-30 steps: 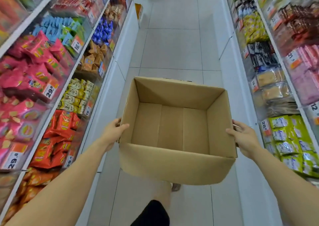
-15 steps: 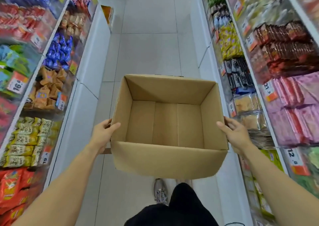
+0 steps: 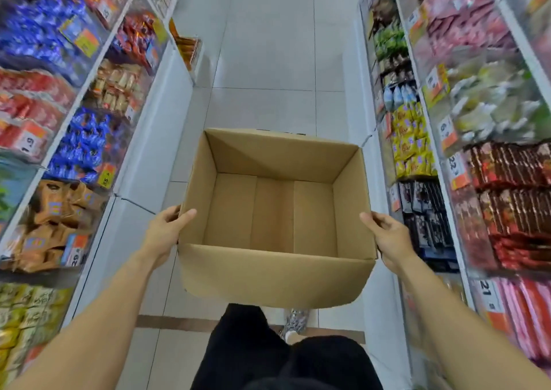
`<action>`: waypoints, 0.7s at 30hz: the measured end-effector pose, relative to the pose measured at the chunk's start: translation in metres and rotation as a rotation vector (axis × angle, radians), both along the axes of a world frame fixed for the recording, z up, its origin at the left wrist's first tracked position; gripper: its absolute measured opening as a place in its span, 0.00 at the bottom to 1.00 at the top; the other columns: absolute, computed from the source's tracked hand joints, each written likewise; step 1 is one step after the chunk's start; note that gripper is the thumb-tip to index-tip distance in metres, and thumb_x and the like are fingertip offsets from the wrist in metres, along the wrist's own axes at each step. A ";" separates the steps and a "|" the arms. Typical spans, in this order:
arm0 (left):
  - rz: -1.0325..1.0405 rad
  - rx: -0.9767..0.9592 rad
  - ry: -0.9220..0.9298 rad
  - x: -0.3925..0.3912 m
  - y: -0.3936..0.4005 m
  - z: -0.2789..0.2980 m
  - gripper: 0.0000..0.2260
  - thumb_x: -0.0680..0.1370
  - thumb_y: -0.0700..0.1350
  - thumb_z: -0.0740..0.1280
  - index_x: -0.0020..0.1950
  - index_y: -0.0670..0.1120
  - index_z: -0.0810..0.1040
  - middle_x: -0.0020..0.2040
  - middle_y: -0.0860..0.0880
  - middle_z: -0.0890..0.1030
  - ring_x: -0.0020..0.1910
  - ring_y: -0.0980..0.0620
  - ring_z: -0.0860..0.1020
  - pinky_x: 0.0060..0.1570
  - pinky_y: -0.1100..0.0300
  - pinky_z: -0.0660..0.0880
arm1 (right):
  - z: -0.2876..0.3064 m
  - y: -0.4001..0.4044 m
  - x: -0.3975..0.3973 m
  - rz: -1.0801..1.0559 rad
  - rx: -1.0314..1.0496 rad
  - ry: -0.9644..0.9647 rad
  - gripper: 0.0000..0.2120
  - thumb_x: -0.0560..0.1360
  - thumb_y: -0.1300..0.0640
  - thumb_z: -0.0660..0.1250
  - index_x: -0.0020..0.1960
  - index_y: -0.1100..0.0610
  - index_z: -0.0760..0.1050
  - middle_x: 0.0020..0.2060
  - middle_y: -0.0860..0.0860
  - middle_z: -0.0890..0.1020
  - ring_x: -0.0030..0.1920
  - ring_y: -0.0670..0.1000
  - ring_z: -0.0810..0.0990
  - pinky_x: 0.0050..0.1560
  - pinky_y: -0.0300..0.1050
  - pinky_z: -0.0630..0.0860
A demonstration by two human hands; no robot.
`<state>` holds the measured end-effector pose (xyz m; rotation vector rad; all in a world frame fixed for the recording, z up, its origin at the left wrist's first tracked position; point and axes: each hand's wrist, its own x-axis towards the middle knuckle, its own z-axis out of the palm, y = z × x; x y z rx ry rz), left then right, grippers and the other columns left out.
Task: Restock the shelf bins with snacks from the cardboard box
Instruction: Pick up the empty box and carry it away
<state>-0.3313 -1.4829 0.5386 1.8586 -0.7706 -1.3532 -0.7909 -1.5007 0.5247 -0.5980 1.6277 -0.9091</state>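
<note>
Both hands still grip the empty box [image 3: 275, 211] mid-aisle: left hand [image 3: 162, 234] fingers clasp its left wall, right hand [image 3: 390, 239] fingers its right wall. Since 0.5 s ago the shelves [image 3: 98, 70] have slid nearer; blue packets [image 3: 82, 148] now flank the box, brown packets [image 3: 507, 169] opposite.

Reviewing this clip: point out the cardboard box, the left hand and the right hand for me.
cardboard box [image 3: 272, 214]: head view, on the bare inner floor of the box.
left hand [image 3: 165, 231]: head view, on the back of the hand at the box's left wall.
right hand [image 3: 390, 237]: head view, on the back of the hand at the box's right wall.
</note>
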 end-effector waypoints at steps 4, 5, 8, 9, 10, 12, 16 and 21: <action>0.018 0.000 -0.009 0.006 -0.086 0.000 0.11 0.78 0.50 0.72 0.59 0.51 0.84 0.55 0.49 0.86 0.57 0.44 0.82 0.59 0.43 0.77 | 0.001 -0.101 0.003 0.062 0.013 -0.004 0.27 0.71 0.54 0.76 0.66 0.63 0.76 0.61 0.56 0.82 0.63 0.52 0.80 0.70 0.51 0.72; 0.035 -0.002 0.007 0.007 -0.117 -0.001 0.11 0.78 0.48 0.72 0.60 0.50 0.83 0.55 0.49 0.86 0.56 0.46 0.83 0.58 0.47 0.79 | -0.002 -0.135 0.004 0.059 0.022 0.004 0.24 0.72 0.56 0.76 0.65 0.63 0.76 0.60 0.56 0.82 0.63 0.54 0.80 0.70 0.54 0.73; 0.037 -0.005 0.041 0.010 -0.184 -0.007 0.07 0.80 0.43 0.70 0.57 0.48 0.83 0.53 0.49 0.86 0.52 0.52 0.85 0.49 0.58 0.79 | -0.005 -0.203 0.011 0.040 0.031 0.039 0.19 0.75 0.60 0.73 0.64 0.63 0.76 0.60 0.59 0.82 0.62 0.57 0.80 0.69 0.58 0.74; 0.020 -0.001 0.049 0.012 -0.214 -0.009 0.07 0.80 0.44 0.70 0.57 0.48 0.83 0.54 0.48 0.86 0.51 0.52 0.85 0.49 0.59 0.79 | -0.002 -0.228 0.015 0.017 0.036 0.048 0.18 0.76 0.60 0.73 0.64 0.63 0.75 0.60 0.59 0.82 0.62 0.57 0.80 0.68 0.58 0.74; 0.002 -0.003 0.060 0.016 -0.243 -0.011 0.09 0.80 0.44 0.70 0.59 0.47 0.82 0.54 0.47 0.86 0.52 0.51 0.85 0.50 0.58 0.79 | -0.002 -0.253 0.018 0.006 0.031 0.041 0.16 0.76 0.61 0.72 0.63 0.62 0.75 0.60 0.59 0.82 0.61 0.57 0.81 0.67 0.57 0.75; -0.031 0.000 0.071 0.023 -0.306 -0.010 0.13 0.79 0.45 0.71 0.63 0.45 0.81 0.55 0.47 0.86 0.54 0.50 0.84 0.55 0.54 0.79 | 0.007 -0.301 0.025 -0.021 0.023 0.054 0.15 0.77 0.61 0.72 0.62 0.60 0.75 0.60 0.59 0.81 0.61 0.56 0.81 0.66 0.55 0.76; -0.127 0.017 0.071 0.029 -0.427 0.004 0.13 0.79 0.46 0.71 0.63 0.44 0.81 0.54 0.47 0.86 0.54 0.47 0.84 0.54 0.52 0.80 | 0.027 -0.387 0.029 -0.121 -0.007 0.099 0.14 0.77 0.60 0.72 0.60 0.60 0.76 0.54 0.53 0.82 0.59 0.53 0.80 0.69 0.52 0.73; -0.219 -0.010 0.027 0.018 -0.570 0.027 0.10 0.80 0.46 0.70 0.60 0.47 0.82 0.52 0.49 0.86 0.52 0.49 0.84 0.55 0.53 0.80 | 0.038 -0.487 0.027 -0.251 -0.054 0.131 0.16 0.76 0.58 0.74 0.61 0.60 0.77 0.63 0.57 0.81 0.63 0.55 0.80 0.69 0.55 0.74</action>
